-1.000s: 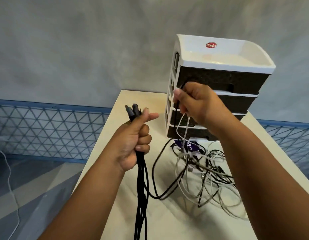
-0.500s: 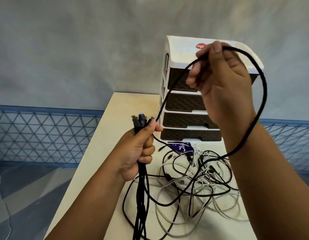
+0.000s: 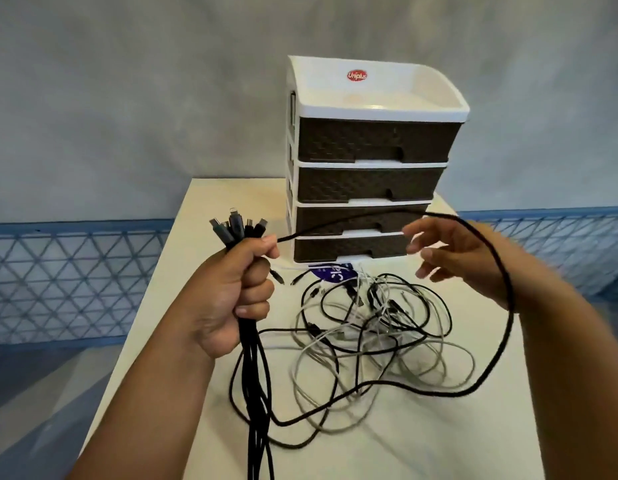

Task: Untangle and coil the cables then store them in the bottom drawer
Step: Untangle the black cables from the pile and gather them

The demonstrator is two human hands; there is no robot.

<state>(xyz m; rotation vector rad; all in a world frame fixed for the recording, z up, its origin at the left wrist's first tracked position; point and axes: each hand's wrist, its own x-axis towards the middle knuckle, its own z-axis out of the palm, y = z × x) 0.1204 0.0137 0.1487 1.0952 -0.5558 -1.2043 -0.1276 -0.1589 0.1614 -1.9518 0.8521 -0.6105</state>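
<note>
**Left hand holds the bunch, right hand is loose**

The left hand (image 3: pixel 236 296) is up in front of the drawers (image 3: pixel 369 161), closed in a fist around a bunch (image 3: pixel 253 368) of black cables. The thumb lies on top. The plugs (image 3: pixel 236 228) stick up out of the fist, and the rest of the bunch hangs straight down below it.

The right hand (image 3: pixel 453 252) is held up in front of the drawers too, on the other side. Its fingers are spread and a bit bent, and it holds nothing. It looks blurry.

One long black cable (image 3: pixel 506 296) goes from the left thumb across the front of the drawers, over the right wrist, and down in a big loop to the table (image 3: pixel 203 209).

The pile (image 3: pixel 373 327) of black and white cables lies tangled on the table just in front of the drawers. The bottom drawer (image 3: pixel 349 247) is closed. A blue tag (image 3: pixel 335 271) lies in front of it.
</note>
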